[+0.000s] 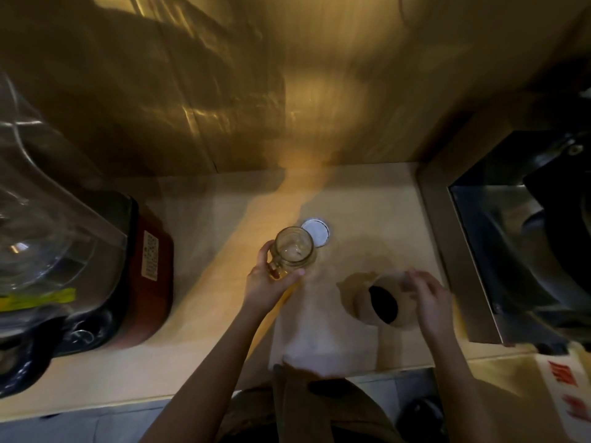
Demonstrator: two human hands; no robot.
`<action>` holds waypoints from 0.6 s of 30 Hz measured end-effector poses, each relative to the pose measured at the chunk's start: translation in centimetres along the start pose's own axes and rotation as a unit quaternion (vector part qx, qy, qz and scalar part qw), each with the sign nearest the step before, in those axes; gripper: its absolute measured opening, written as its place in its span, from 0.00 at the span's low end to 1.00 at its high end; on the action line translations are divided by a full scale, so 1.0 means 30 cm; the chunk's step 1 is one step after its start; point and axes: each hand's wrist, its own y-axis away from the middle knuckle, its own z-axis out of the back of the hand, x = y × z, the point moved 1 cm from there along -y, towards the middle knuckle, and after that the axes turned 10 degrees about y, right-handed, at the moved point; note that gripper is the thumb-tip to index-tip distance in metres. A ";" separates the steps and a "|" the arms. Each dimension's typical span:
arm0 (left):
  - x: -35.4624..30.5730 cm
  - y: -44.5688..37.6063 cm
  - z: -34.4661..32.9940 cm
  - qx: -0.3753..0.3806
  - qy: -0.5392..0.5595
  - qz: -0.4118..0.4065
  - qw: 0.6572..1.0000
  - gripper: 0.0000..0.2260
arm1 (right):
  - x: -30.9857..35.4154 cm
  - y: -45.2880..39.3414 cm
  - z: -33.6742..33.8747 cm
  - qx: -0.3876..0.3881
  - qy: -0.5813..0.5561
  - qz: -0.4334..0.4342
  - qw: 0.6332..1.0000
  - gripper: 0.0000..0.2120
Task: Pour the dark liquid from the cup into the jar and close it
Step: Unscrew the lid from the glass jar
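An open glass jar point(294, 249) is gripped at its handle by the left hand point(267, 279). A tilted cup point(380, 300) of dark liquid point(383, 303) is clasped by the right hand point(430, 298). A white lid point(317, 233) is seen on the counter point(198, 314) just behind the jar.

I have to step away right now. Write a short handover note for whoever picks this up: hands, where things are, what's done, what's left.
Left hand: wrapped around the glass jar, holding it by its handle side on the counter. The jar is open and looks empty.
Right hand: gripping the far rim of the cup, which is tilted toward the jar; the dark liquid is all in the cup.
Lid: lying flat on the counter just behind the jar.
Done: jar opened and steadied, cup picked up.
Left: pour the liquid into the jar, set the cup down, put the lid on.
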 end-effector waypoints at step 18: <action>0.011 -0.022 0.008 0.031 0.009 0.004 0.999 0.37 | -0.037 0.163 -0.158 -0.171 -0.166 -0.163 0.957 0.16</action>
